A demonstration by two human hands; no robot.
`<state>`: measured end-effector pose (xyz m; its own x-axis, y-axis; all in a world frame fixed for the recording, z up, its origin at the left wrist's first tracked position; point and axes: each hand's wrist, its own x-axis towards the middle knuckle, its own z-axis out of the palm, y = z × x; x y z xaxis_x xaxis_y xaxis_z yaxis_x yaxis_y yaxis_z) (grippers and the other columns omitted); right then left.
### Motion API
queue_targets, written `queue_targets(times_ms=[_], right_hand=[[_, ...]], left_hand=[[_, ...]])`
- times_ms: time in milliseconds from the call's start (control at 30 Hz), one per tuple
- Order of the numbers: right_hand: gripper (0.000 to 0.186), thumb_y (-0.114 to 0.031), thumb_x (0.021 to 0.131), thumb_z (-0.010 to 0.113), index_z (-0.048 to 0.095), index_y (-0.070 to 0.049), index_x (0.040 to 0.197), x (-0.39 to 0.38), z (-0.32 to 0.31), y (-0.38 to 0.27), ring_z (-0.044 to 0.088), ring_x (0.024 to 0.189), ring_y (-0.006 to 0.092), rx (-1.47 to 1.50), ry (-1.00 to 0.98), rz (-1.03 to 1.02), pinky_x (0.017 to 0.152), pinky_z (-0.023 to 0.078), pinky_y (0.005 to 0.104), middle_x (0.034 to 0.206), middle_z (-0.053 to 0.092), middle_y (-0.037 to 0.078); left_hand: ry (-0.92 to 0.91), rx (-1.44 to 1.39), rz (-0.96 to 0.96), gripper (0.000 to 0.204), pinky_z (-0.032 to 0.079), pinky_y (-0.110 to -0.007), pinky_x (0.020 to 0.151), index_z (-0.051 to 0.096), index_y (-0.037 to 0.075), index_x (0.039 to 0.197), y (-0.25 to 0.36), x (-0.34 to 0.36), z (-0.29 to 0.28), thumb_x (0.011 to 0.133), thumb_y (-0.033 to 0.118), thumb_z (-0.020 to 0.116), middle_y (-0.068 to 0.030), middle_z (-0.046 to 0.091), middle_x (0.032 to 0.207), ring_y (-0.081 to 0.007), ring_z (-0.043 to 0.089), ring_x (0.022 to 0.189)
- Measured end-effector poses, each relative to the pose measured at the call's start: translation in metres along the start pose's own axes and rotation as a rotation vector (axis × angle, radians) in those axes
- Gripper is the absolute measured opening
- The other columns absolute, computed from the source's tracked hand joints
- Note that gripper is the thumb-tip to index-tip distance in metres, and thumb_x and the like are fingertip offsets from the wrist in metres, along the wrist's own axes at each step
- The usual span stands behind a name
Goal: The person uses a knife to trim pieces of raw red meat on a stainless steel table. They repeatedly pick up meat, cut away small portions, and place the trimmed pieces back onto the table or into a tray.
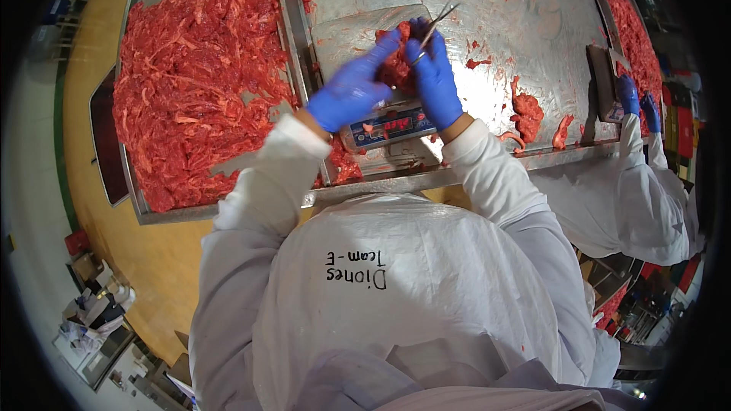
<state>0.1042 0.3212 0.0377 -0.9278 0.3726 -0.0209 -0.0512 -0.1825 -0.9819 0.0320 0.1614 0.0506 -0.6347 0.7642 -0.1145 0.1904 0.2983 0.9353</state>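
1. In the head view, a red meat piece (pixel 396 68) is kept between two blue-gloved hands, above the plate (pixel 343 30) of a scale (pixel 390 126); whether it is also borne by the plate cannot be told.
2. The piece is touched on its left side by the left hand (pixel 350 90), with fingers stretched forward and partly curled; as the hand is blurred, how far this grip is closed cannot be told.
3. A slim metal tool (pixel 439 23) is clasped by the right hand (pixel 436 84), with fingers folded round it and its tip pointed up and away; whether a knife or scissors is meant cannot be made out.
4. A nick to the left fingers is judged the chief hazard, since tool and hands are crowded round one slippery piece.
5. The piece could be dropped onto the scale or tabletop (pixel 541 38) if the left grip is too loose.
6. A false reading could be caused if the scale is leaned on, as both hands are held close over it.
7. Scraps (pixel 527 116) could be swept off the near edge if they are caught by the right sleeve (pixel 487 171).
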Motion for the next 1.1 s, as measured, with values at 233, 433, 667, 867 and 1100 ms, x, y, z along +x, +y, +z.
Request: queue_targets(times_ms=[233, 433, 667, 867, 1100], right_hand=[[0.058, -0.013, 0.083, 0.086, 0.058, 0.000, 0.132, 0.000, -0.083, 0.011, 0.064, 0.117, 0.0214, -0.189, 0.233, -0.138, 0.102, 0.050, 0.0351, 0.130, 0.066, 0.015], [0.057, -0.029, 0.079, 0.086, 0.067, -0.002, 0.126, 0.044, -0.205, 0.101, 0.070, 0.105, 0.0259, -0.760, 0.431, 0.128, 0.092, 0.054, 0.0371, 0.119, 0.073, 0.017], [0.030, -0.030, 0.085, 0.079, 0.071, -0.008, 0.104, 0.004, -0.168, 0.098, 0.069, 0.082, 0.0349, -1.071, 0.202, 0.135, 0.077, 0.054, 0.0448, 0.093, 0.074, 0.013], [0.021, -0.021, 0.095, 0.075, 0.066, -0.006, 0.107, -0.025, -0.170, 0.018, 0.061, 0.078, 0.0141, 0.399, -0.061, 0.443, 0.069, 0.049, 0.0298, 0.090, 0.068, 0.004], [0.037, -0.021, 0.092, 0.077, 0.065, 0.000, 0.119, 0.006, -0.108, -0.013, 0.065, 0.091, 0.0138, -0.353, -0.024, 0.140, 0.083, 0.052, 0.0284, 0.104, 0.071, 0.006]], left_hand=[[0.466, -0.143, -0.205, 0.044, 0.053, -0.028, 0.090, 0.059, -0.003, 0.133, -0.066, -0.090, -0.068, 0.089, -0.002, 0.063, -0.0105, 0.067, 0.116, -0.0169, 0.065, 0.101], [0.398, 0.226, -0.129, 0.035, 0.054, -0.034, 0.087, 0.068, 0.004, 0.123, -0.093, -0.113, -0.036, 0.089, 0.009, 0.070, -0.0113, 0.066, 0.106, -0.0216, 0.066, 0.092], [0.417, 0.188, -0.258, 0.037, 0.054, -0.036, 0.094, 0.067, 0.003, 0.125, -0.091, -0.115, -0.047, 0.089, 0.010, 0.070, -0.0138, 0.066, 0.115, -0.0253, 0.068, 0.106], [0.374, 0.135, -0.245, 0.042, 0.053, -0.037, 0.097, 0.064, 0.003, 0.130, -0.111, -0.123, -0.051, 0.089, 0.010, 0.070, -0.0143, 0.065, 0.120, -0.0270, 0.068, 0.109], [0.369, 0.125, -0.323, 0.041, 0.053, -0.038, 0.097, 0.066, 0.002, 0.127, -0.124, -0.122, -0.056, 0.088, 0.014, 0.071, -0.0157, 0.066, 0.120, -0.0283, 0.067, 0.108]])
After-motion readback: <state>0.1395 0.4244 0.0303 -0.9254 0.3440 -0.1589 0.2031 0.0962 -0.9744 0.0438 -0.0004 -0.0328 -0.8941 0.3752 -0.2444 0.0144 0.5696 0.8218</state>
